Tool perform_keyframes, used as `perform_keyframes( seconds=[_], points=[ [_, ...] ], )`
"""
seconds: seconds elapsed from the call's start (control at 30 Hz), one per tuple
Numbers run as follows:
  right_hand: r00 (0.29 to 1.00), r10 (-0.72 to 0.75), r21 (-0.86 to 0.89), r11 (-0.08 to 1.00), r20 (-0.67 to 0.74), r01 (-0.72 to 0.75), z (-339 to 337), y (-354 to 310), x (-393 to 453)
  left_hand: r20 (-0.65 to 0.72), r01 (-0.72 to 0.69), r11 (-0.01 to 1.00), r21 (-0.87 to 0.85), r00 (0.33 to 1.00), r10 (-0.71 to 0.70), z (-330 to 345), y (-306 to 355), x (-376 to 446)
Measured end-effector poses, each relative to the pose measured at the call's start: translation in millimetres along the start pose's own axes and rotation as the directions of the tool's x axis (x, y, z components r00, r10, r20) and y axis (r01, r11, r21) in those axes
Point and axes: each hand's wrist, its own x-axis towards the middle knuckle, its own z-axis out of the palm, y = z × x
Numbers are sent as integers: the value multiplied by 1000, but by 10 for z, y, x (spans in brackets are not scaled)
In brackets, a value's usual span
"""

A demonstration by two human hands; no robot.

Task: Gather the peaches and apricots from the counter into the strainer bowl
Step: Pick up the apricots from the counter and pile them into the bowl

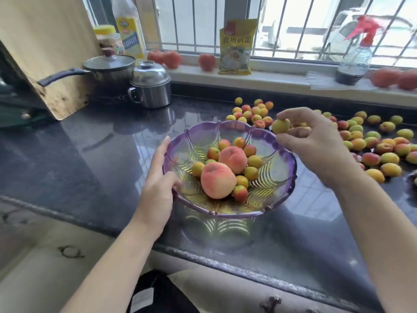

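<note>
Stretching across the view is a dark, glossy stone counter (90,154), reflecting light from the barred window (282,26) behind it. A pale sill (270,80) is running under the window, carrying five red fruits, a yellow packet (235,47) and a spray bottle (355,55) with a red trigger. At the back left, a lidded saucepan (108,66) and a lidded steel mug (150,86) are standing beside a wooden board (45,53), with an oil bottle (128,28) and a yellow-capped jar (108,37) behind them.

Sitting on the counter is the purple strainer bowl (282,168), holding two peaches (217,182) and about a dozen small apricots. The left hand (158,184) is gripping the bowl's near-left rim, thumb curled over the edge. The right hand (316,141) is hovering above the far-right rim, pinching one yellow apricot (281,125) between thumb and fingertips. Dozens more loose apricots (383,146) are lying scattered on the counter to the right, too many to count exactly.
</note>
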Motion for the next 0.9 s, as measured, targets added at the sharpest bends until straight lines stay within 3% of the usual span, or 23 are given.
perform_keyframes(
  seconds=[0.13, 0.27, 0.33, 0.47, 0.57, 0.73, 0.9],
  points=[
    [970, -26, 30, 999, 241, 19, -155, -249, -228, -36, -59, 998, 6, 998, 59, 156, -54, -358],
    [920, 37, -203, 978, 390, 47, -254, -286, -322, -276, -84, 996, -38, 959, 71, 216, 35, -259],
    [891, 81, -307, 949, 447, 67, -266, -286, -361, -301, -105, 993, -51, 950, 85, 195, 125, -55],
    [836, 135, -450, 881, 532, 144, -216, -340, -411, -150, -78, 996, -51, 986, 70, 163, 112, 274],
    [806, 174, -517, 836, 566, 183, -111, -418, -412, -35, 9, 989, -149, 999, -14, 177, -18, 293],
    [791, 235, -616, 757, 565, 216, 78, -381, -398, -19, 45, 975, -218, 999, -50, 147, -86, 328],
    [792, 260, -627, 756, 552, 188, 187, -350, -397, -21, 44, 974, -222, 999, -50, 134, -122, 338]
  ],
)
